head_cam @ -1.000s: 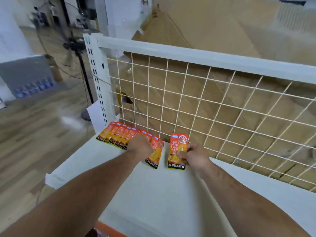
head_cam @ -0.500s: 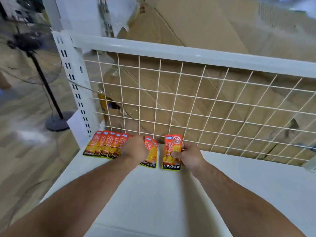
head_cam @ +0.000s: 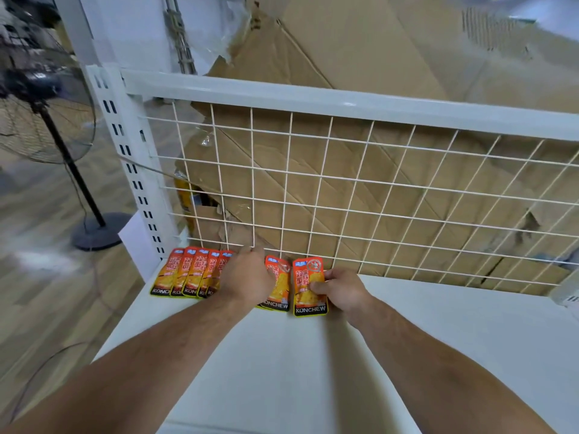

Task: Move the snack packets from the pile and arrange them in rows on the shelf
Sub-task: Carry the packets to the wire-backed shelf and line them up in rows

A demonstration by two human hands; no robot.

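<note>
Several orange snack packets (head_cam: 191, 274) lie overlapped in a row at the back left of the white shelf (head_cam: 313, 371), against the wire grid. My left hand (head_cam: 247, 277) rests knuckles-up on the middle of that row and hides what its fingers do. Just right of it shows one more packet of the row (head_cam: 279, 286). My right hand (head_cam: 340, 289) pinches the right edge of the end packet (head_cam: 308, 288), which lies flat a small gap away from the row.
A white wire grid panel (head_cam: 344, 189) with a top rail backs the shelf, with flattened cardboard (head_cam: 376, 57) behind it. A slotted white upright (head_cam: 125, 158) stands at the left corner. A black pedestal fan (head_cam: 47, 104) stands on the wooden floor to the left.
Both hands have stayed on the packets. The right-hand packet now lies straighter and closer to the grid. The camera has turned right and moved nearer.
</note>
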